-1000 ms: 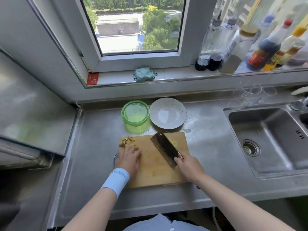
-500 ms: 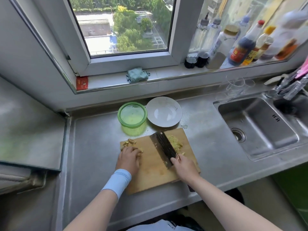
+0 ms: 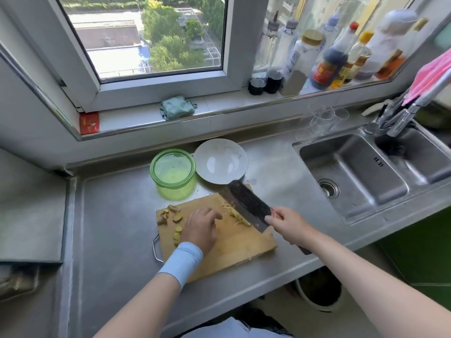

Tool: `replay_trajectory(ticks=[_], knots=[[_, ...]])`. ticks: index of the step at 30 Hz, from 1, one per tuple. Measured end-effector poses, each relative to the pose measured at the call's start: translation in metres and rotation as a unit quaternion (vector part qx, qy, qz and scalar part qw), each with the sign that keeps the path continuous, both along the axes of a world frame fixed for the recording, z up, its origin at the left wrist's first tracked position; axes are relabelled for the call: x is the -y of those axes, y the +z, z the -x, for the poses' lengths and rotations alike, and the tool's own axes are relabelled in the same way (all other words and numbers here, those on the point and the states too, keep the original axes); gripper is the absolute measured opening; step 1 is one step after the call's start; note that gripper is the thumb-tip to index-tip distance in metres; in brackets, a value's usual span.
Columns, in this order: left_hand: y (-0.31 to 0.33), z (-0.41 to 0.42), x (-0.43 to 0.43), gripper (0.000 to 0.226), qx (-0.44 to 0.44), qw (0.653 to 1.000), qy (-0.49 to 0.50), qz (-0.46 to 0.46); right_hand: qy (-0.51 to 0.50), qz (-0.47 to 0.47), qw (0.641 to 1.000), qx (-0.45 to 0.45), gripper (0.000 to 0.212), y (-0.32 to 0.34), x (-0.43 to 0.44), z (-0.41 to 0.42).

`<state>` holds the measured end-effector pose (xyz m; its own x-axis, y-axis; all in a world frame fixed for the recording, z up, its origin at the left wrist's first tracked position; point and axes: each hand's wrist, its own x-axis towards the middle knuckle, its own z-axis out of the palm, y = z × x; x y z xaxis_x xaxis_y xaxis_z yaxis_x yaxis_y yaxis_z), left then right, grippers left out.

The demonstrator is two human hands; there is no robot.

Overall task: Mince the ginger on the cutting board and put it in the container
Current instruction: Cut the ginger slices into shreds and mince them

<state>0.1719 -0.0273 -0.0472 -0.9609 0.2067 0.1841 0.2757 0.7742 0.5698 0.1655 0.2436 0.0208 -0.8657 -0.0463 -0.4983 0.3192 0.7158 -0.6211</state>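
A wooden cutting board (image 3: 240, 242) lies on the steel counter. Ginger chunks (image 3: 172, 214) sit at its left end, and a pile of shredded ginger (image 3: 234, 213) lies near its far edge. My right hand (image 3: 288, 222) grips the handle of a dark cleaver (image 3: 246, 204), whose blade lies tilted over the right side of the shreds. My left hand (image 3: 200, 226) rests on the board between the chunks and the shreds, fingers loosely bent toward the pile. A green see-through container (image 3: 173, 173) stands just behind the board.
A white plate (image 3: 220, 161) sits to the right of the container. A double sink (image 3: 361, 172) with a tap fills the right side. Sauce bottles (image 3: 329, 59) and a folded cloth (image 3: 175, 107) stand on the window sill. Upturned glasses (image 3: 322, 118) stand behind the sink.
The cleaver has swung to the right side of the shredded ginger and tilted. My left hand has moved right from the chunks toward the pile. The camera has shifted left.
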Motion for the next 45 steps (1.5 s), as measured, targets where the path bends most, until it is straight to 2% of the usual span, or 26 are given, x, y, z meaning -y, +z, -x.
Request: replay_trajectory(ticks=[5,7,10,14,16,23,27,29,31,33,35,38,40,42,45], knots=[[-0.009,-0.013,-0.006,0.022,-0.012,0.999,0.035,-0.002,0.159,-0.075,0.984,0.033,0.015,-0.016,-0.016,-0.003],[-0.008,-0.019,-0.012,0.015,-0.016,0.999,0.037,-0.001,0.19,-0.1,0.976,0.016,0.016,-0.022,-0.011,0.004],[-0.01,-0.033,-0.026,0.009,-0.023,0.999,-0.028,0.011,0.169,-0.098,0.98,-0.026,0.021,-0.027,-0.007,0.02],[-0.024,-0.054,-0.053,0.024,0.012,0.982,-0.171,0.076,0.146,-0.054,0.987,-0.039,0.022,-0.031,-0.006,0.032],[-0.034,-0.06,-0.066,0.028,0.026,0.972,-0.207,0.107,0.155,-0.042,0.986,-0.049,0.02,-0.031,-0.005,0.031],[-0.053,-0.057,-0.08,0.023,-0.046,0.973,-0.179,0.139,0.137,-0.015,0.989,-0.044,0.024,-0.041,-0.015,0.012],[-0.052,-0.055,-0.074,0.02,-0.055,0.972,-0.189,0.132,0.105,-0.005,0.993,-0.045,0.026,-0.036,-0.024,0.011],[-0.048,-0.046,-0.071,0.009,-0.035,0.987,-0.137,0.075,0.085,0.001,0.995,-0.049,0.029,-0.032,-0.026,0.016],[-0.039,-0.029,-0.068,0.007,0.004,1.0,-0.005,-0.008,0.063,0.01,0.997,-0.052,0.028,-0.028,-0.026,0.02],[-0.025,-0.008,-0.064,0.011,0.052,0.992,0.106,-0.048,0.038,0.018,0.997,-0.057,0.028,-0.025,-0.025,0.023],[-0.01,0.012,-0.064,0.014,0.122,0.985,0.117,-0.046,0.015,0.016,0.998,-0.062,0.027,-0.023,-0.022,0.024],[-0.001,0.026,-0.065,0.013,0.215,0.974,0.061,0.029,-0.008,0.01,0.998,-0.062,0.029,-0.02,-0.019,0.024],[-0.004,0.028,-0.059,0.018,0.212,0.972,0.092,0.035,-0.012,0.005,0.998,-0.06,0.033,-0.02,-0.018,0.024],[-0.003,0.028,-0.051,0.021,0.19,0.971,0.143,-0.01,-0.014,0.001,0.998,-0.059,0.034,-0.02,-0.017,0.023],[-0.004,0.024,-0.04,0.02,0.155,0.978,0.133,-0.045,-0.01,-0.005,0.998,-0.059,0.034,-0.02,-0.013,0.021]])
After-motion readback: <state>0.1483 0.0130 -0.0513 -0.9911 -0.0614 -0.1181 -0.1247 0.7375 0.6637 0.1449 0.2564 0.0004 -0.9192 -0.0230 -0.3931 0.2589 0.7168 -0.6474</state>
